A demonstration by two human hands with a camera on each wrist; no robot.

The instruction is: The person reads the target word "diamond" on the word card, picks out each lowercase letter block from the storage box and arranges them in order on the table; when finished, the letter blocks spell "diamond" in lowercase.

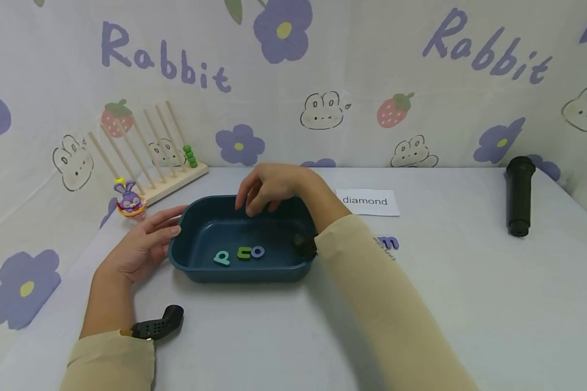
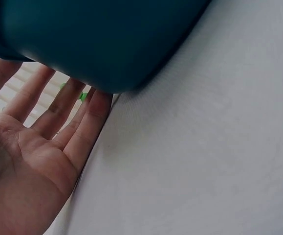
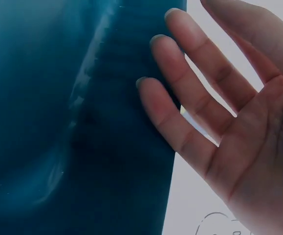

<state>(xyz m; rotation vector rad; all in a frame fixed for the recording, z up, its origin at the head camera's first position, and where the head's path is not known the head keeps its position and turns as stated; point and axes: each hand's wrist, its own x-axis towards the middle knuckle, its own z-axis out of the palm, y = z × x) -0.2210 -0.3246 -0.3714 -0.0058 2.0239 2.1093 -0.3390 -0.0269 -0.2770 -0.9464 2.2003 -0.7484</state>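
Observation:
A dark teal basin [image 1: 205, 274] stands on the white table. Inside it lie a light teal letter [image 1: 222, 258], a green letter [image 1: 244, 253] and a purple ring-like letter [image 1: 257, 252]. My left hand [image 1: 144, 244] rests against the basin's left end, its fingers stretched along the outer wall [image 2: 102, 44]. Over the basin's far side hangs my right hand [image 1: 274, 184], fingers loosely bent downward. The right wrist view shows nothing between those fingers [image 3: 200, 103]. A purple letter [image 1: 388, 243], partly hidden by my right sleeve, lies right of the basin.
A white card [image 1: 368, 202] reading "diamond" lies behind my right forearm. At the back left stand a wooden rod rack [image 1: 176, 182] with green beads [image 1: 189, 156] and a purple rabbit figure [image 1: 129, 200]. A black cylinder [image 1: 520, 195] is at the far right.

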